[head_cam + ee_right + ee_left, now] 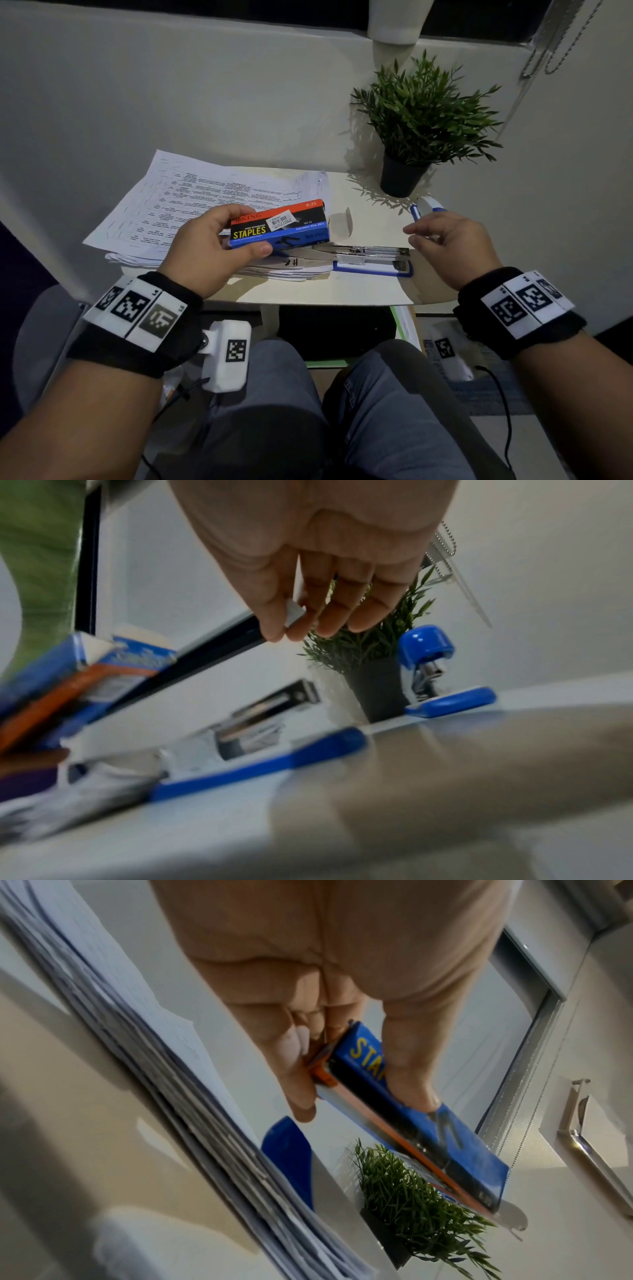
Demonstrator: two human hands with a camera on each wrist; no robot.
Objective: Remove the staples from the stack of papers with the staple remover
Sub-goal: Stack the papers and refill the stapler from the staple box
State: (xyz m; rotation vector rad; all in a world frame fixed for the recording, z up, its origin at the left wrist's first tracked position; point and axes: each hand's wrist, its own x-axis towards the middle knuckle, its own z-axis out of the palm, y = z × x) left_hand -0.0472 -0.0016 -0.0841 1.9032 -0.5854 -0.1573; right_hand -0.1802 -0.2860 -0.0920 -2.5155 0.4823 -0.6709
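Observation:
My left hand (219,240) grips a blue, black and red box marked STAPLES (279,224) above the stack of printed papers (191,202), thumb on the near side and fingers on the far side. The left wrist view shows the box (411,1123) pinched the same way, with the paper stack (171,1123) beside it. A blue stapler (373,265) lies opened flat at the stack's right edge, its metal magazine showing. My right hand (442,236) hovers over the table just right of the stapler, fingers relaxed and holding nothing. A small blue and white tool (428,207) lies beyond that hand.
A potted green plant (424,113) stands at the back right of the small white table (363,291), against the wall. A small clear plastic piece (344,222) lies between the papers and the plant. My knees are under the table's near edge.

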